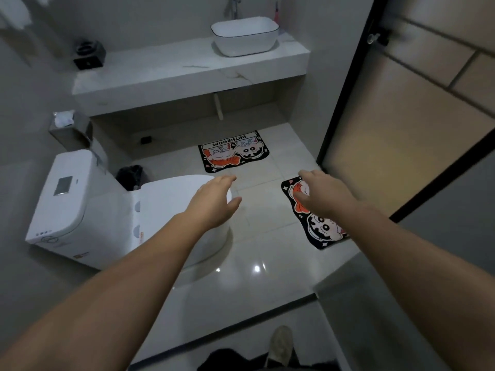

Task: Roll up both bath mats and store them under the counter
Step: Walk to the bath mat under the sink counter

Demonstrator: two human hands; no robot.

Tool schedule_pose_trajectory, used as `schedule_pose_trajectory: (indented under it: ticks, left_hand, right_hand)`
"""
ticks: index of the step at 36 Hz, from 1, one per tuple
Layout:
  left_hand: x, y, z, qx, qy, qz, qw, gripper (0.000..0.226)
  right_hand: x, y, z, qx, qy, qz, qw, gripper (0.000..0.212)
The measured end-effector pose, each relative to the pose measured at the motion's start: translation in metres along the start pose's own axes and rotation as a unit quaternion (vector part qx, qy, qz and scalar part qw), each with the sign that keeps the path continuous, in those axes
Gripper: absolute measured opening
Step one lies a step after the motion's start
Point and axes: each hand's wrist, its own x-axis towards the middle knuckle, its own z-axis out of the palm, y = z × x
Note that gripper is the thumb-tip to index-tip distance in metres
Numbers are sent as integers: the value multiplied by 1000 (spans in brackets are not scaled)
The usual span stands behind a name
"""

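Two black cartoon bath mats lie flat on the tiled floor. The far mat (233, 151), lettered BATHROOM, is just in front of the marble counter (187, 73). The near mat (318, 228) lies by the glass door at the right, partly hidden by my right arm. My left hand (214, 202) hovers over the toilet's front edge, fingers spread, holding nothing. My right hand (324, 194) reaches out above the near mat's far end, fingers apart and empty. The space under the counter (192, 121) is a dark open recess.
A white toilet (112, 210) fills the left side, with a black bin (131, 176) behind it. A basin (245, 34) and a black holder (89, 54) stand on the counter. A drain pipe (218, 105) hangs below it. The glass door (396, 135) stands at right. My shoe (280, 344) is at the threshold.
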Motion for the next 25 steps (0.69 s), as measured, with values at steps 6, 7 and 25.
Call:
schedule_pose_trajectory:
  ticks: [6, 7, 25]
  left_hand:
    - [25, 5, 7, -30, 6, -27, 999, 56]
    - [29, 5, 8, -31, 6, -31, 999, 56]
    - [168, -42, 25, -43, -3, -43, 998, 59]
  right_hand:
    - [42, 17, -2, 13, -17, -20, 1000, 54]
    - [48, 18, -2, 16, -17, -21, 1000, 55]
    - [178, 23, 7, 15, -32, -10, 999, 53]
